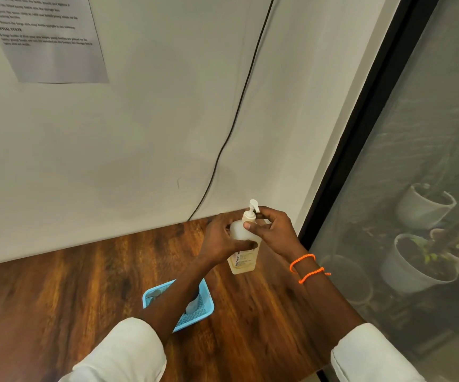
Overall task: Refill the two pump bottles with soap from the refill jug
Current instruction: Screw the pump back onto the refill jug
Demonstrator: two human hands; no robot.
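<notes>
White wall backs a wood-grain tabletop (85, 293), with a printed sheet (46, 37) taped high on the wall, a black cable (239, 106) running down it, and a dark glass door (415, 188) at the right showing potted plants beyond.

Near the tabletop's far right corner stands a pump bottle (243, 260), upright, pale yellowish liquid visible in its lower part. Your left hand (223, 241) wraps the bottle's shoulder, thumb across the front, steadying it. Your right hand (272, 230) is closed on the collar below the white pump head (253, 206), thumb and fingers pinching it.

Nearer you, toward the tabletop's middle, lies a blue basket (206, 310); your left forearm crosses it, and something pale lies inside, perhaps the second bottle or its pump, too hidden to tell. The refill jug is not in view.

Step in hand, as judged: turning the pump collar, either unscrewing to open the bottle or tightening after filling; the grip alone does not settle which. The next move calls for a firm hold on the body while your right hand twists, keeping the bottle vertical so no soap spills near the edge.
</notes>
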